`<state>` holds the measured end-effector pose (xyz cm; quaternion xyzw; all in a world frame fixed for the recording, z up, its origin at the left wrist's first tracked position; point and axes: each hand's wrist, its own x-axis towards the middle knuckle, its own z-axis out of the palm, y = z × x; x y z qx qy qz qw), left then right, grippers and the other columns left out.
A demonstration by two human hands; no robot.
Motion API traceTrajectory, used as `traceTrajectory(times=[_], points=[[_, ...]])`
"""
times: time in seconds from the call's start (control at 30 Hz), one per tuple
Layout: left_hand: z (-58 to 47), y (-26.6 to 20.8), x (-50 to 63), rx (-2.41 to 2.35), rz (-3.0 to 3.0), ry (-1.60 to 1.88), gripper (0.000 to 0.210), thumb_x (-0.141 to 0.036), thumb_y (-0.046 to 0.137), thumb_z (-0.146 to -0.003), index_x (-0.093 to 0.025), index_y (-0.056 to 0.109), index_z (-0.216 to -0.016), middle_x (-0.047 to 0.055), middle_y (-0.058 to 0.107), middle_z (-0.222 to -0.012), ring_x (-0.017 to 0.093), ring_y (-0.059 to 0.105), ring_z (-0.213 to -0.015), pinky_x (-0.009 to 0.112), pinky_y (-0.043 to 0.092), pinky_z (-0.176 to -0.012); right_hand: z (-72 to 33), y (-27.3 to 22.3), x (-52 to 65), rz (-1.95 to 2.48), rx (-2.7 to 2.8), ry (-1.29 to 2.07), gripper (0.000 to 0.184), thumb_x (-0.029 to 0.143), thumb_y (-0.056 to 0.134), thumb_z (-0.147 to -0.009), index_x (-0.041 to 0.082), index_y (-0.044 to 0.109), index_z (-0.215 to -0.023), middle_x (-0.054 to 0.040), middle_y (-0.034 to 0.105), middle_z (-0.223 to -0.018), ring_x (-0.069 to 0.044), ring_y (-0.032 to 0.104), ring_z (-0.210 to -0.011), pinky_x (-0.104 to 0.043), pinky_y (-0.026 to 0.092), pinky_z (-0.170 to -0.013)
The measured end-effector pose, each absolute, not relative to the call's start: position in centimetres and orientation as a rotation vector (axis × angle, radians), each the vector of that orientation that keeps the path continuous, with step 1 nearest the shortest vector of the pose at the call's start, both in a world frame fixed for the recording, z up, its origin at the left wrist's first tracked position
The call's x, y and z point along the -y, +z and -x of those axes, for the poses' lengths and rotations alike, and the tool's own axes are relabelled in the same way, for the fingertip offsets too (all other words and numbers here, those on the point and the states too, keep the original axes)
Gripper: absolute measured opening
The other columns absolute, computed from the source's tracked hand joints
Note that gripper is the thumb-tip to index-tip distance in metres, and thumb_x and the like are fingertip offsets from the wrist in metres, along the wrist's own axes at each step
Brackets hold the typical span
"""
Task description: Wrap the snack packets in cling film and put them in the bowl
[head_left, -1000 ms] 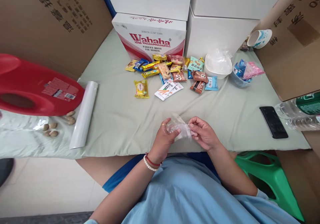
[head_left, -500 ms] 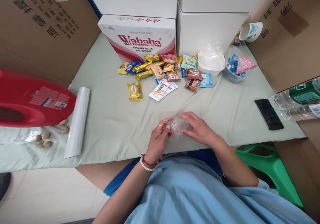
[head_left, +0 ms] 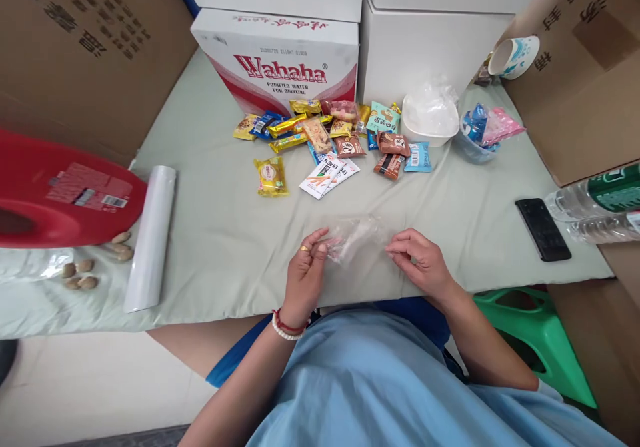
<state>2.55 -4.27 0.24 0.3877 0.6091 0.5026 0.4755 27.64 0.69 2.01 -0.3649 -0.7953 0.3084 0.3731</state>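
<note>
Both hands were low over the near edge of the worktop (head_left: 225, 234), w/ a clear plastic bag (head_left: 357, 240) stretched between them. Left hand (head_left: 303, 275) pinched the bag's left end, thumb & fingers closed on it; right hand (head_left: 420, 264) gripped the right end the same way. Bag sat just above the green cloth, nr the person's body. Further back lay a heap of snack packets (head_left: 325, 140) in front of a Wahaha carton (head_left: 280, 60), w/ a white bowl (head_left: 430, 120) beside them. A film roll (head_left: 150, 237) lay well to the left, a black phone (head_left: 543, 228) off to the right.
</note>
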Motion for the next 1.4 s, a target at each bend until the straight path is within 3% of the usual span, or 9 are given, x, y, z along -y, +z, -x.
traceTrajectory(times=[0.1,0.27,0.63,0.73,0.8,0.9,1.07,1.17,1.4], points=[[-3.7,1.3,4.3,-1.367,-1.062,1.168,0.052,-0.058,0.060,-0.100,-0.024,0.065,-0.138,0.010,0.079,-0.118,0.025,0.073,-0.110,0.039,0.053,-0.102,-25.4,2.1,-0.8,0.861,2.195,0.645,0.025,0.019,0.059,-0.103,0.028,0.073,-0.121,-0.0073,0.066,-0.118,-0.011,0.059,-0.073,-0.025,0.052,-0.066],[-3.1,1.0,3.8,-1.552,-0.972,1.244,0.049,-0.058,0.061,-0.099,-0.024,0.068,-0.134,0.009,0.079,-0.117,0.021,0.073,-0.099,0.037,0.053,-0.099,-24.8,2.2,-1.8,0.794,2.184,0.523,0.020,0.013,0.058,-0.101,0.023,0.075,-0.103,-0.0045,0.064,-0.094,-0.013,0.060,-0.076,-0.024,0.049,-0.067],[-0.9,-2.2,5.3,-1.517,-0.633,1.413,0.042,-0.055,0.074,-0.091,-0.023,0.072,-0.118,0.008,0.078,-0.112,0.018,0.071,-0.088,0.036,0.056,-0.092,-31.2,0.5,1.1,1.338,1.904,1.031,0.019,0.031,0.059,-0.102,0.024,0.076,-0.108,-0.0058,0.069,-0.096,-0.016,0.063,-0.075,-0.028,0.052,-0.066],[-1.3,-1.5,4.9,-1.347,-0.520,1.443,0.041,-0.052,0.083,-0.084,-0.023,0.073,-0.109,0.006,0.078,-0.106,0.014,0.070,-0.081,0.032,0.057,-0.088,-29.3,0.6,-1.4,1.431,1.620,1.232,0.038,0.036,0.057,-0.101,0.027,0.065,-0.137,-0.0103,0.068,-0.129,-0.012,0.055,-0.063,-0.028,0.049,-0.059],[-1.4,-0.9,4.6,-1.242,-0.468,1.443,0.040,-0.048,0.088,-0.080,-0.022,0.073,-0.106,0.004,0.078,-0.100,0.011,0.068,-0.074,0.029,0.058,-0.084,-27.5,0.4,-3.7,1.352,1.618,1.405,0.067,0.031,0.059,-0.095,0.032,0.042,-0.160,-0.0124,0.054,-0.155,-0.008,0.050,-0.058,-0.028,0.049,-0.058],[-1.1,-0.1,4.6,-1.181,-0.450,1.440,0.038,-0.044,0.092,-0.077,-0.022,0.074,-0.103,0.002,0.077,-0.094,0.009,0.067,-0.070,0.025,0.058,-0.078,-25.2,0.0,-6.8,1.164,1.827,1.634,0.092,0.025,0.068,-0.084,0.031,0.030,-0.167,-0.0110,0.061,-0.148,-0.008,0.050,-0.061,-0.027,0.048,-0.063],[0.7,0.2,4.6,-1.256,-0.444,1.538,0.039,-0.043,0.093,-0.075,-0.022,0.074,-0.102,0.003,0.078,-0.099,0.009,0.068,-0.073,0.022,0.057,-0.074,-25.4,0.5,-8.1,1.032,1.939,1.763,0.040,0.042,0.074,-0.085,0.018,0.075,-0.117,-0.0028,0.073,-0.092,-0.015,0.058,-0.075,-0.027,0.046,-0.072],[1.7,0.0,4.7,-1.317,-0.465,1.578,0.041,-0.044,0.093,-0.075,-0.022,0.073,-0.102,0.003,0.079,-0.099,0.008,0.066,-0.072,0.022,0.057,-0.074,-28.2,1.8,-7.5,1.075,1.792,1.867,0.037,0.053,0.077,-0.085,0.017,0.076,-0.093,-0.0025,0.071,-0.088,-0.015,0.059,-0.078,-0.028,0.047,-0.076],[1.0,0.2,4.8,-1.391,-0.572,1.459,0.043,-0.054,0.085,-0.080,-0.022,0.072,-0.106,0.006,0.078,-0.106,0.009,0.063,-0.068,0.028,0.057,-0.075,-32.8,3.2,-5.5,1.241,1.810,1.838,0.043,0.062,0.074,-0.088,0.019,0.073,-0.086,0.0011,0.059,-0.075,-0.013,0.052,-0.068,-0.027,0.045,-0.067]])
